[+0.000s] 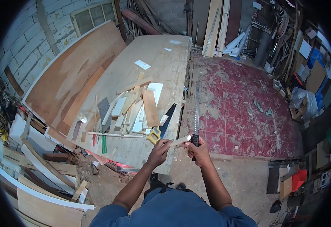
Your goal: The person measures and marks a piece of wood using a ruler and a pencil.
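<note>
My left hand (159, 153) is closed on one end of a short, pale wood strip (180, 141), near the table's front right edge. At the strip's other end, my right hand (198, 151) grips a dark-handled tool (195, 140), from which a long, thin metal blade with marks or teeth (197, 109) extends away over the floor. Its exact kind I cannot tell. Beside my left hand, a handsaw with a yellow handle (154, 135) and dark blade lies on the table. Several wood offcuts (150, 108) are piled just beyond it.
The wooden table (161, 53) stretches ahead, with a green object (104, 144) near its front left. A curved brown panel (75, 72) leans at the left, above stacked boards (48, 166). Slippers (263, 108) lie on the red floor (226, 113) at the right.
</note>
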A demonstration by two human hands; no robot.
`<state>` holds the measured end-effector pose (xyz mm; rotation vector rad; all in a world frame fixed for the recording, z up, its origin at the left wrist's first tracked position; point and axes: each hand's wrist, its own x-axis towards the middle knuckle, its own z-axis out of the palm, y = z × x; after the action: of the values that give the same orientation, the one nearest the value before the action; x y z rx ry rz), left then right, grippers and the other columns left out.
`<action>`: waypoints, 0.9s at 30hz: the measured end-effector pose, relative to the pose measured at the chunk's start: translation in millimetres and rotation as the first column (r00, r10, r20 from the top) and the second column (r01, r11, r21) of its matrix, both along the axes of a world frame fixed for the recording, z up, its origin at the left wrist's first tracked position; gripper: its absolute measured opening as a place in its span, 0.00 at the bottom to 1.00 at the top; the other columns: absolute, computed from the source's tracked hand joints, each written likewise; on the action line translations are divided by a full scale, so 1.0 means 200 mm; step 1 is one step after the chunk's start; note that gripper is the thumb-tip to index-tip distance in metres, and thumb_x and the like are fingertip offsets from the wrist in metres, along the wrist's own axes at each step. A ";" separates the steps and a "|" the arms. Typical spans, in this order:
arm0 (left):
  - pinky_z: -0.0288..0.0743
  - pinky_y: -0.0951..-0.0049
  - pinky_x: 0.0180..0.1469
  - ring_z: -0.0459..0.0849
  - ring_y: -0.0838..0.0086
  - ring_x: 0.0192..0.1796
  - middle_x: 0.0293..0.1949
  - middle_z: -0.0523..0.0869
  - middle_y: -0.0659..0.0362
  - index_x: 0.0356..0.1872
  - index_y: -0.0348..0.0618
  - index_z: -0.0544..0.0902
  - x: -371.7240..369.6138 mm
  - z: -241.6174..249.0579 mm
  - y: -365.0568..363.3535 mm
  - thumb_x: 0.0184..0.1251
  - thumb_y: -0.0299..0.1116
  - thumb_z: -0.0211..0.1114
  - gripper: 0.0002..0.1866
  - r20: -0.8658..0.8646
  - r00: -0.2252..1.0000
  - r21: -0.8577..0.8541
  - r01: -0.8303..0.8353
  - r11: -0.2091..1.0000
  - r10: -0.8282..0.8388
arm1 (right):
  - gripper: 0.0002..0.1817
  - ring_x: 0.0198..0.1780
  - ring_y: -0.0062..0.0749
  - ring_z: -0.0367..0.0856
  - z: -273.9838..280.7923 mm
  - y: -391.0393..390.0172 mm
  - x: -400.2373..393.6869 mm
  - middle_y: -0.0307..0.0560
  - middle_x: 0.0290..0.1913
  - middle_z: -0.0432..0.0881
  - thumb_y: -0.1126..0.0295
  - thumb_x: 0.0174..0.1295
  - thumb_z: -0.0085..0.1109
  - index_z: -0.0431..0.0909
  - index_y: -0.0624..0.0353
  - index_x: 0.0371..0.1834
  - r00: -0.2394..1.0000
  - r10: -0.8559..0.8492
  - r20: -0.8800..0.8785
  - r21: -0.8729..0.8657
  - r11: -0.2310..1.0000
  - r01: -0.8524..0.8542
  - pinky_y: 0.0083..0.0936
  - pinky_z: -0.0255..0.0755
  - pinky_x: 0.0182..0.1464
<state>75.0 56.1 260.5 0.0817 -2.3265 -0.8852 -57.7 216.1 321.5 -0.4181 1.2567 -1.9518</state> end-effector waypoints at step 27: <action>0.76 0.68 0.39 0.79 0.63 0.38 0.41 0.79 0.53 0.51 0.36 0.83 0.11 0.30 0.05 0.56 0.25 0.69 0.19 -0.227 0.964 -0.279 -0.198 0.940 0.136 | 0.09 0.38 0.19 0.78 0.24 -0.02 -0.06 0.41 0.35 0.84 0.74 0.62 0.64 0.84 0.62 0.44 0.664 -0.304 -0.683 -0.087 0.937 0.339 0.20 0.71 0.42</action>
<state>97.8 65.3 320.0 0.0564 -2.1939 -0.4270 -69.9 212.1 370.1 -1.0340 1.9592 -2.1287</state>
